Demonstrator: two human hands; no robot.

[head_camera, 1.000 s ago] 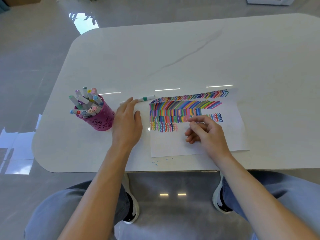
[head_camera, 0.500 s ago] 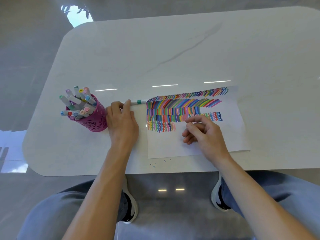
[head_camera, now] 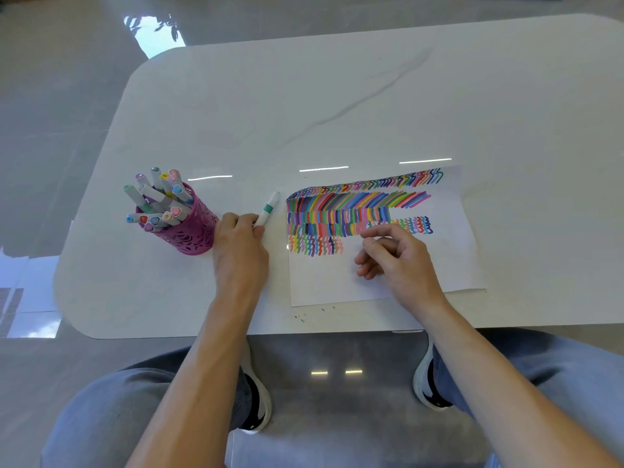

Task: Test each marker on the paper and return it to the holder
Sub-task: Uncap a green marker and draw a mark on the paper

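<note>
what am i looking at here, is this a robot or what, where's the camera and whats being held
No robot here: these are a person's two bare hands. The one picture of this moment comes from a wide-angle camera worn on the person's head, looking forward and down, so the arms, knees and shoes show too. On the white table stands a pink holder full of markers. To its right lies a sheet of paper covered with rows of coloured test strokes. Between them, the left hand has its fingers curled round one end of a white marker with a green band. The right hand rests on the paper, fingers loosely curled; I cannot tell whether it pinches anything.
</note>
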